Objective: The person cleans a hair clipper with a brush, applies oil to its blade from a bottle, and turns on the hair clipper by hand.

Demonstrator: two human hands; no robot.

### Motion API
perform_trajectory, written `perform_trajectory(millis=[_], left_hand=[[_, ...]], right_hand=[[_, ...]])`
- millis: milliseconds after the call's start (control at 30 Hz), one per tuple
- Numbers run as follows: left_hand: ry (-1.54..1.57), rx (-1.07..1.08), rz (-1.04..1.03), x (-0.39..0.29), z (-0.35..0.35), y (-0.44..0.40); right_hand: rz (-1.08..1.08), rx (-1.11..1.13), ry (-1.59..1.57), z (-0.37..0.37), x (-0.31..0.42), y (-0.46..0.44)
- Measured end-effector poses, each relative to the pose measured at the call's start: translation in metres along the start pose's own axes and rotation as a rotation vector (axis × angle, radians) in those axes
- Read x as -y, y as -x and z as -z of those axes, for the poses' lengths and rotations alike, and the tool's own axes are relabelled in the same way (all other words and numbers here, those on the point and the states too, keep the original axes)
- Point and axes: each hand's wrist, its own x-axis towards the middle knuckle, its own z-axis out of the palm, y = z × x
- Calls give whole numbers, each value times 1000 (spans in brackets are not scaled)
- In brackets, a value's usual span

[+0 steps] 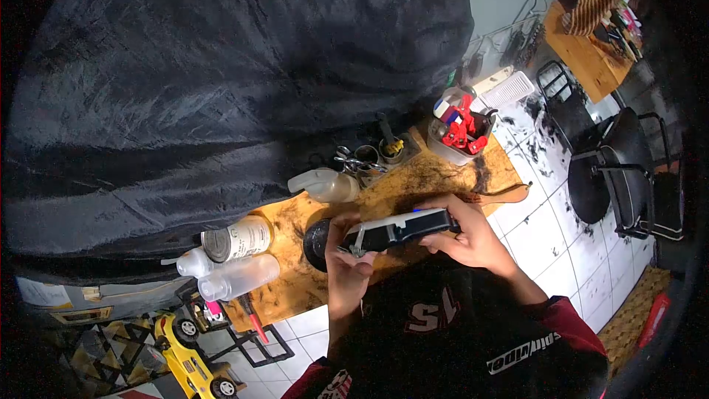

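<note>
Both hands hold what looks like a hair clipper (402,228), black with a silver-white side and a spot of blue, just above the front of the wooden table (288,210). My left hand (348,270) is closed around its left end, near a small metal part. My right hand (473,240) grips the other end, fingers wrapped over it. Behind my left hand sits a round black object (316,244), partly hidden. A spray bottle (329,185) lies a little farther back, beside scissors (347,159) and small cups.
A clear tub (454,151) holds red clipper guards (463,129). At the left are a can (240,239) and a clear bottle (244,277). Dark hair clippings lie on the table and tiled floor (539,222). Black chairs (628,166) stand right; a yellow toy car (188,358), lower left.
</note>
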Motion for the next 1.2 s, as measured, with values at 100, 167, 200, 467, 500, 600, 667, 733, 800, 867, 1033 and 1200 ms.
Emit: perform_trajectory(millis=[100, 167, 200, 467, 500, 600, 667, 733, 800, 867, 1033, 1200], left_hand=[[-325, 181, 25, -8, 5, -3], [-639, 79, 35, -12, 0, 2], [-638, 78, 37, -12, -3, 2], [-348, 162, -142, 9, 4, 4], [-346, 164, -141, 12, 8, 6], [-596, -36, -170, 18, 16, 8], [-272, -26, -225, 19, 6, 4], [-240, 38, -163, 16, 12, 5], [-207, 103, -106, 11, 10, 4], [-57, 18, 6, 3, -4, 2], [-193, 235, 48, -3, 4, 5], [-151, 326, 103, 0, 9, 5]], right_hand=[[-52, -13, -170, -5, -5, 3], [-151, -7, -297, -6, 1, 4], [-245, -4, -423, -6, 3, 4], [-321, 113, -319, 3, -13, 6], [-230, 86, -296, 0, -9, 2], [-187, 52, -325, 1, -2, -3], [150, 17, -239, -3, -11, -7], [128, 65, -179, 1, -7, -5], [193, 168, 174, 1, -3, -7], [267, 105, 167, -3, -2, -7], [-64, 184, -214, -6, -12, -1], [-141, 190, -89, -4, -12, 1]])
